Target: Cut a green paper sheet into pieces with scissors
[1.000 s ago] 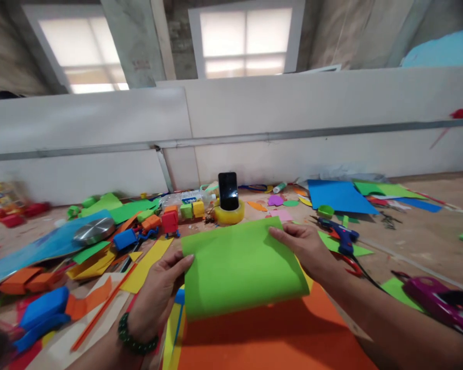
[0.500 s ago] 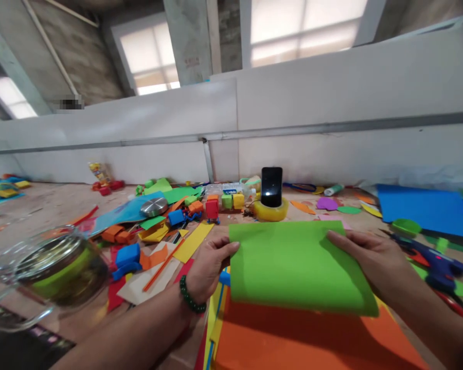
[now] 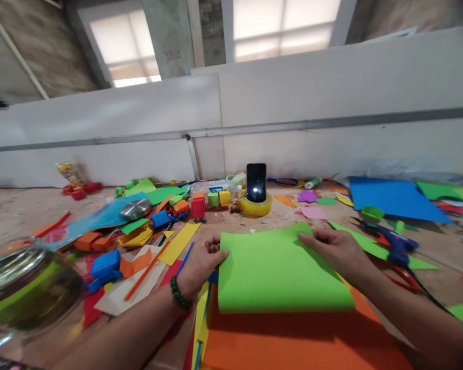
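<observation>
A bright green sheet of craft foam or paper (image 3: 281, 272) is stretched between my hands, its near side curling over in a rounded bend. My left hand (image 3: 204, 262), with a dark green bead bracelet at the wrist, pinches the sheet's left edge between thumb and fingers. On the opposite side my right hand (image 3: 332, 249) grips the upper right part, thumb on top. Beneath the green sheet lies an orange sheet (image 3: 293, 344), on a stack whose yellow and blue edges show at the left.
A phone (image 3: 256, 182) stands in a yellow tape roll (image 3: 256, 205). At right lie a blue glue gun (image 3: 401, 244), red-handled scissors (image 3: 405, 280) and a blue sheet (image 3: 393, 198). Left are a glass teapot (image 3: 31, 282), a blue foam block (image 3: 105, 263) and many coloured scraps.
The view has swung to the right. The green sheet has tilted, and its near side now bends into a more even curl. Both hands keep their hold on it.
</observation>
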{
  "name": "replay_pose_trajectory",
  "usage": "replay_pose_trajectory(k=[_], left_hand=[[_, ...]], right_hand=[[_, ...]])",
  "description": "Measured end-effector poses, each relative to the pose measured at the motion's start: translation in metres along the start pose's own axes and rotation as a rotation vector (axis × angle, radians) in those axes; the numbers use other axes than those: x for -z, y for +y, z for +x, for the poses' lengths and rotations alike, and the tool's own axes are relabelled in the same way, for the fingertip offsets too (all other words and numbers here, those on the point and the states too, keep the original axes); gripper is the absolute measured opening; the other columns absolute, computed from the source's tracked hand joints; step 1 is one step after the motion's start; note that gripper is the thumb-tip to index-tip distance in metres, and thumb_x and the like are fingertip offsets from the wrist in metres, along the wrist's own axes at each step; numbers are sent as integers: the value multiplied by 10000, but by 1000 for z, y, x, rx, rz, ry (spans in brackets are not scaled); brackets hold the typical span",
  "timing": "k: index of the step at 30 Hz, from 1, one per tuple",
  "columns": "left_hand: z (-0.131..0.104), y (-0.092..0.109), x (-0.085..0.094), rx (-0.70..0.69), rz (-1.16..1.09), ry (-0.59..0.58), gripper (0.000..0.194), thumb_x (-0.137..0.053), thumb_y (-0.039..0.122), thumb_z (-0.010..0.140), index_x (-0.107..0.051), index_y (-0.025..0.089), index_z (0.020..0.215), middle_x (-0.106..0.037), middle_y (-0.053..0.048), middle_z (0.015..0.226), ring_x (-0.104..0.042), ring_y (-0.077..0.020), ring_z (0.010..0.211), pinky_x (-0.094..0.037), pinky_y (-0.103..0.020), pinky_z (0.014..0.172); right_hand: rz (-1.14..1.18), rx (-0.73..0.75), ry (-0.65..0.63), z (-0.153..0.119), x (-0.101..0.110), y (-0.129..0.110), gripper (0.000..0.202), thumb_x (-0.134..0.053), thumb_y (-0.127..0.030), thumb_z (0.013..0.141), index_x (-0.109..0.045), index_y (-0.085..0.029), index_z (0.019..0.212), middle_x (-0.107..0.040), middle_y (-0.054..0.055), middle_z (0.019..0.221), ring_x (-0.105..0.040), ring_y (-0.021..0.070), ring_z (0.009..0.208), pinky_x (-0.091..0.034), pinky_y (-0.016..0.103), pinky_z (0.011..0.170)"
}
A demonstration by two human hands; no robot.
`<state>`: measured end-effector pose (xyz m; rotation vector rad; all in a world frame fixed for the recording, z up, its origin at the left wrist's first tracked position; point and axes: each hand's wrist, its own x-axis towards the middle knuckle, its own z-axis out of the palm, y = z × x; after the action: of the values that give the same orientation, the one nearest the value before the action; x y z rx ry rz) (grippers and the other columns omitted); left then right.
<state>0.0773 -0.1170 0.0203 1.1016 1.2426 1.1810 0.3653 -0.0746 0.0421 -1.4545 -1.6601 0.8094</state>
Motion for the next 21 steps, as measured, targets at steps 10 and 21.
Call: replay_pose_trajectory(k=[10,21], left_hand=[[-1,-22,-9,-185,689,46,645,-635,146,653,-608,214,1294,-580,16,633,-474,-171,576,-287,-259,557],[-3,-14,-8,-423,1173,-76,831,-608,131,770,-265,234,1520,-304,-173,1551,-320,-376,1377,-235,-517,1095]], right_hand=[[-604,81,-168,-8,-8,44,423,-511,-540,814,-459,-227,535,-511,-3,506,-485,164,516,-265,288,517],[-819,61,-190,-11,-13,45,380,-425,-541,847,-517,-233,645,-612,60,610,-582,226,596,-298,297,540]])
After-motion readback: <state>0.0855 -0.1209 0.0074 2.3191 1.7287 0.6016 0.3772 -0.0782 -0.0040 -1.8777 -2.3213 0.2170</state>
